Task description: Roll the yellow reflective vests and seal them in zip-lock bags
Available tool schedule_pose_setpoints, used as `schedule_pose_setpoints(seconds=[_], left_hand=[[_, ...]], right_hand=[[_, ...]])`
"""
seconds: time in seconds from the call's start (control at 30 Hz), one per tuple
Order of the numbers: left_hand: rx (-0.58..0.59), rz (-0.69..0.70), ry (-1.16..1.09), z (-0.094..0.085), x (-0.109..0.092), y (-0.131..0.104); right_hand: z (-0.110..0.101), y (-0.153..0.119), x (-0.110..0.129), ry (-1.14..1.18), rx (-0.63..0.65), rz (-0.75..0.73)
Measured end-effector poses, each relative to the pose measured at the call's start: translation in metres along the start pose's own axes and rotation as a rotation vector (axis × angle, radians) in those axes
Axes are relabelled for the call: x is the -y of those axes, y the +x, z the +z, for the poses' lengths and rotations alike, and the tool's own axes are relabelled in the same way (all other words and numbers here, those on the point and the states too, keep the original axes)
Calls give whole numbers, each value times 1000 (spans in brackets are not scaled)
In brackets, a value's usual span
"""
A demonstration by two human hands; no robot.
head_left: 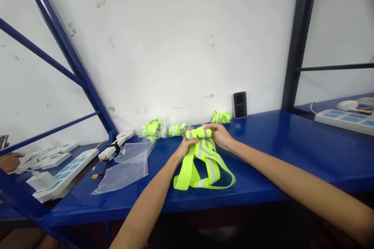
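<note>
A neon yellow-green reflective strap harness with silver-grey stripes is partly rolled up. Its rolled end is gripped at both sides, by my left hand and my right hand. From the roll, loose straps hang toward me and lie in loops on the blue table. Behind my hands are more bundles of the same strap: a bundle in a clear bag, a second bundle beside it, and a third bundle near the wall.
Clear plastic bags lie at the left. A white handheld fan and a white box with wires are beyond them. A small black-screened device stands against the wall. At far left, another person's hand is near a power strip.
</note>
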State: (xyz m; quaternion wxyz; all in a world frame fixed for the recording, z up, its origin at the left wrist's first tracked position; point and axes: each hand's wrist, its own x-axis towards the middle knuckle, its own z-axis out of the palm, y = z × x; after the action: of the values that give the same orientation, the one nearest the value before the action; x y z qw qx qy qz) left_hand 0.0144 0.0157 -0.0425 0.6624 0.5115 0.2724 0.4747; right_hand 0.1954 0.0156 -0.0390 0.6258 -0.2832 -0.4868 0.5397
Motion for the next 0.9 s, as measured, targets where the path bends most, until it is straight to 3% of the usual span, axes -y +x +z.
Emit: schedule_pose_setpoints(seconds=[0.07, 0.13, 0.27, 0.37, 0.47, 0.7, 0.9], left_hand=[[63, -65, -63, 3, -4, -6], [43, -84, -84, 4, -8, -11], [-76, 14, -15, 1, -12, -13], [-15, 105, 37, 0, -10, -11], [47, 142, 93, 3, -7, -11], [25, 249, 126, 8, -10, -16], [-74, 262, 91, 12, -13, -11]], right_hand=[[-3, 0, 1, -61, -9, -40], [-3, -4, 7, -67, 45, -20], [6, -15, 28, 63, 184, 90], [13, -21, 37, 63, 153, 90], [16, -26, 36, -12, 181, 172], [18, -32, 30, 8, 297, 360], [18, -29, 29, 107, 367, 469]])
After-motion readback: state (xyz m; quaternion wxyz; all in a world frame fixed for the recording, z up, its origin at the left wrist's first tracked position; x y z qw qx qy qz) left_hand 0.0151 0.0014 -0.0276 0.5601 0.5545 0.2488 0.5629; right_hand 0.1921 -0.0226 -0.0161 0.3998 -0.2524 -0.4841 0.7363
